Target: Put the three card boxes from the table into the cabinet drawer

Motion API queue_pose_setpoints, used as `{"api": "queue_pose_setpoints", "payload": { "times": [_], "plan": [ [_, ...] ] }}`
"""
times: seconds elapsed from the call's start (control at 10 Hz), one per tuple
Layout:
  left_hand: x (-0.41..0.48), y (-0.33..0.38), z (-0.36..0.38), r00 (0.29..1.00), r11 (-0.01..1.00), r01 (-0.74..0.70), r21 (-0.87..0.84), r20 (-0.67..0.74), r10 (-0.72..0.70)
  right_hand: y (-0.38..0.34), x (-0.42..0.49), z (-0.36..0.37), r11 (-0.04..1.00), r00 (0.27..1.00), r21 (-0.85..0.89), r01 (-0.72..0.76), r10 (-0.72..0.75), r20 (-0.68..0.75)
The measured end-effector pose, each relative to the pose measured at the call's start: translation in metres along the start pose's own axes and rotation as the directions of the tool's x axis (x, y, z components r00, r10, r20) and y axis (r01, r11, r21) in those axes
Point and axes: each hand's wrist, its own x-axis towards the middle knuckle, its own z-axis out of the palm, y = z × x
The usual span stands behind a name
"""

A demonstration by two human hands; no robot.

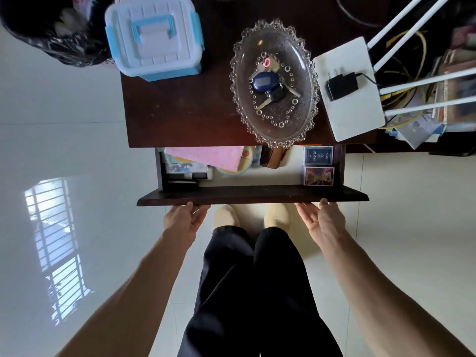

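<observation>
The cabinet drawer is partly pulled out below the dark tabletop. At its right end lie a dark blue card box and, in front of it, a red-purple card box. An orange-red edge of something shows just behind the blue box under the tabletop; what it is I cannot tell. My left hand rests flat against the left part of the drawer front, fingers spread. My right hand presses the right part of the drawer front in the same way. Neither hand holds anything.
A pink folder, papers and a brown case fill the drawer's left and middle. On the tabletop stand a white-blue plastic box, a glass dish with keys, and a white router carrying a black adapter. A black bag sits at left.
</observation>
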Motion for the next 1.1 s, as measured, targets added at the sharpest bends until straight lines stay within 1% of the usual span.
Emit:
{"api": "queue_pose_setpoints", "payload": {
  "times": [0.1, 0.2, 0.4, 0.5, 0.6, 0.7, 0.8, 0.9, 1.0, 1.1],
  "plan": [
    [0.002, 0.012, 0.010, 0.999, 0.999, -0.031, -0.007, 0.010, 0.031, -0.008, 0.001, 0.013, 0.999, 0.998, -0.027, 0.046, -0.045, 0.037],
    [0.003, 0.027, 0.021, 0.998, 0.999, -0.054, -0.007, 0.024, 0.054, -0.017, -0.003, 0.028, 0.997, 0.995, 0.022, 0.070, -0.071, 0.069],
    [-0.002, 0.054, 0.046, 0.990, 0.993, -0.117, -0.006, 0.071, 0.118, -0.040, -0.009, 0.054, 0.997, 0.987, 0.045, 0.056, -0.062, 0.148],
    [-0.005, 0.065, 0.058, 0.983, 0.984, -0.178, 0.021, 0.054, 0.177, -0.050, -0.011, 0.065, 0.996, 0.979, 0.070, 0.050, -0.063, 0.194],
    [-0.009, 0.071, 0.069, 0.970, 0.971, -0.237, 0.017, 0.053, 0.236, -0.055, -0.012, 0.076, 0.991, 0.972, 0.122, 0.053, -0.079, 0.220],
    [-0.012, 0.076, 0.076, 0.962, 0.965, -0.262, -0.013, 0.079, 0.263, -0.061, -0.011, 0.087, 0.992, 0.973, 0.115, 0.048, -0.072, 0.218],
    [-0.013, 0.082, 0.082, 0.959, 0.964, -0.267, -0.020, 0.089, 0.267, -0.068, -0.014, 0.093, 0.994, 0.975, 0.088, 0.059, -0.077, 0.209],
    [-0.016, 0.082, 0.080, 0.954, 0.963, -0.270, -0.018, 0.131, 0.270, -0.071, -0.019, 0.091, 0.995, 0.976, 0.050, 0.087, -0.095, 0.197],
    [-0.019, 0.080, 0.073, 0.943, 0.960, -0.280, -0.005, 0.184, 0.276, -0.070, -0.029, 0.083, 0.994, 0.967, -0.025, 0.108, -0.099, 0.235],
    [-0.024, 0.060, 0.056, 0.957, 0.976, -0.214, 0.038, 0.209, 0.202, -0.067, -0.044, 0.066, 0.965, 0.945, -0.154, 0.214, -0.165, 0.281]
  ]
}}
